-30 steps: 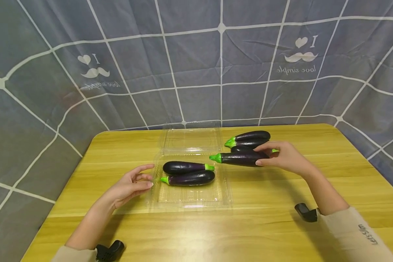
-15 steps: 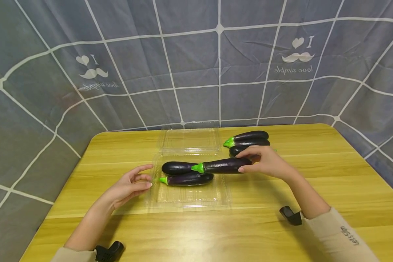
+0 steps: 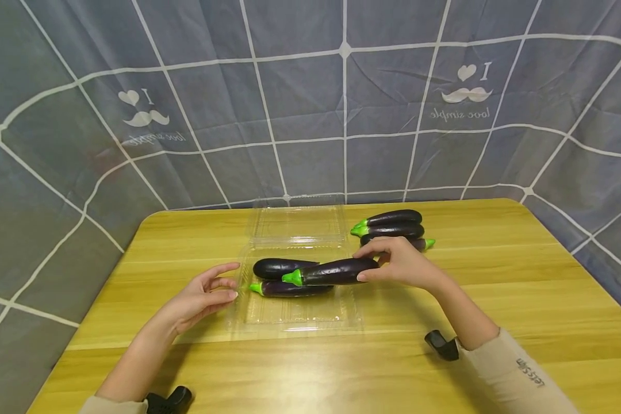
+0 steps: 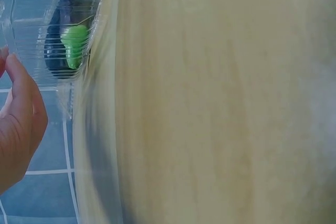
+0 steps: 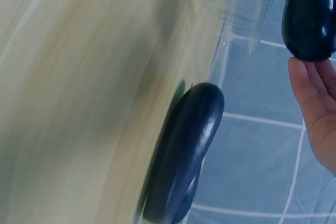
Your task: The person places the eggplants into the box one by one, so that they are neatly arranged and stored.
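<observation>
- Head: the right hand [image 3: 399, 264] pinched an eggplant [image 3: 336, 272] by its blunt end — lying sideways, stem leftward, above two others [image 3: 278, 269] in a clear tray [image 3: 292, 315]; the left hand [image 3: 199, 300], empty, curved loosely near its rim.
- Left wrist: contact with the tray was unclear.
- Right wrist: the eggplant extended beyond the fingertips.

A glossy dark-purple eggplant [image 3: 336, 271] is held by its rounded end in a person's right hand [image 3: 401, 263], its green stem pointing left above a clear plastic clamshell container [image 3: 295, 315] with its lid [image 3: 297, 223] folded back on the far side. Inside the base, a far eggplant [image 3: 274, 268] and a near eggplant [image 3: 292, 291] lie side by side, both partly covered by the held one. Three more eggplants [image 3: 396, 231] lie clustered to the container's right, two stems pointing left and one right.
</observation>
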The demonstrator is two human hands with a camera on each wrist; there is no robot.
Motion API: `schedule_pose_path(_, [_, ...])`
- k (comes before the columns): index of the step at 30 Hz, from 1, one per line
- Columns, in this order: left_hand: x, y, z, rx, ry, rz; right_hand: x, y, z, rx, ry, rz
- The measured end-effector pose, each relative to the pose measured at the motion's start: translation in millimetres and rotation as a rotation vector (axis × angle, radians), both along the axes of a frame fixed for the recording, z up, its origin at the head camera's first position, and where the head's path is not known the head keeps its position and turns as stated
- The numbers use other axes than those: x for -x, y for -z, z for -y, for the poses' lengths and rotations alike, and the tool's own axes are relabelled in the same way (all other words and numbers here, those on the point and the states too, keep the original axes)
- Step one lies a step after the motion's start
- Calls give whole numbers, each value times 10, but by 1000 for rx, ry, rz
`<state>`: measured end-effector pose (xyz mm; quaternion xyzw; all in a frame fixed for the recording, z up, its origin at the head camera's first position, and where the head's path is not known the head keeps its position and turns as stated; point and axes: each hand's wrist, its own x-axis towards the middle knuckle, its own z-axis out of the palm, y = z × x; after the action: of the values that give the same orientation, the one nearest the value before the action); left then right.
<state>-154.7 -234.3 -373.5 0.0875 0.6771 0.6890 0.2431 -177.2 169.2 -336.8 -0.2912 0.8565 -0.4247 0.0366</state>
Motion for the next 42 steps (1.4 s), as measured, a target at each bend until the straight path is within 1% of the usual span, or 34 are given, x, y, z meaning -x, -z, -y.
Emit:
schedule_pose_path(5, [-23, -13, 26, 1, -5, -13, 11, -7, 146, 6, -2, -36])
schedule_pose_path(8, [-13, -10, 17, 6, -1, -13, 16, -8, 216, -4, -7, -28])
schedule_pose_path(11, [-12, -1, -1, 4, 2, -8, 11, 3, 284, -10, -32, -16])
schedule_pose_path(17, [-33, 20, 1, -13, -4, -2, -10, 63, 415, 17, -90, -7])
schedule_pose_path(22, [-33, 26, 0, -7, -5, 9, -32, 111, 478, 10, -94, -11])
schedule_pose_path(26, [-21, 11, -17, 3, -7, 4, -50, 127, 511, 2, -93, -14])
schedule_pose_path(33, [-34, 0, -8, 20, -5, -2, -73, 193, 592, -38, -122, -21])
schedule_pose_path(36, [-38, 3, -6, 21, -5, -1, -90, 219, 621, -58, -114, -24])
schedule_pose_path(42, [-32, 3, -19, 14, -3, -6, -160, 240, 671, -119, -67, -89])
